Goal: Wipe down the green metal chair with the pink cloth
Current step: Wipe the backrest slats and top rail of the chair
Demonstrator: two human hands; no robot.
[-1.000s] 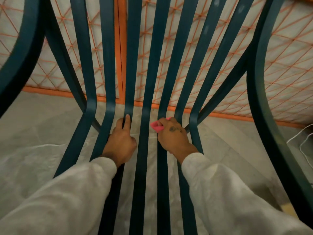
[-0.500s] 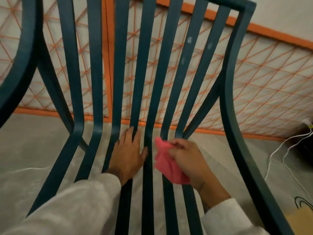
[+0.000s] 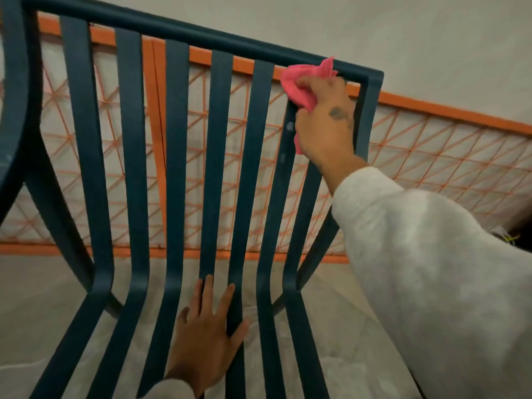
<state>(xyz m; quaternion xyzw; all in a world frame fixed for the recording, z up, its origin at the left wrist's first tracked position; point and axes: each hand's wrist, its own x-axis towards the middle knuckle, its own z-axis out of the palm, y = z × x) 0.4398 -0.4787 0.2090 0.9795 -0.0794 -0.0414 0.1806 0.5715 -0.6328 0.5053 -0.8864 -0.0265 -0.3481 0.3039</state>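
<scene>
The dark green metal chair (image 3: 175, 156) fills the view, its slatted back rising to a top rail and its seat slats running toward me. My right hand (image 3: 325, 125) holds the crumpled pink cloth (image 3: 302, 82) against the top right corner of the backrest, where a slat meets the top rail. My left hand (image 3: 207, 332) lies flat with spread fingers on the seat slats near the bend into the back. Pale spots show on the slat just below the cloth.
Behind the chair stands an orange-framed mesh panel (image 3: 431, 156) against a pale wall. A grey floor shows through the slats. The chair's left armrest (image 3: 14, 110) curves down the left edge. Something dark with a yellow bit sits at the far right.
My right hand has risen with the pink cloth from the seat bend to the backrest's top right corner. My left hand has stayed flat on the seat slats. The view has tilted upward.
</scene>
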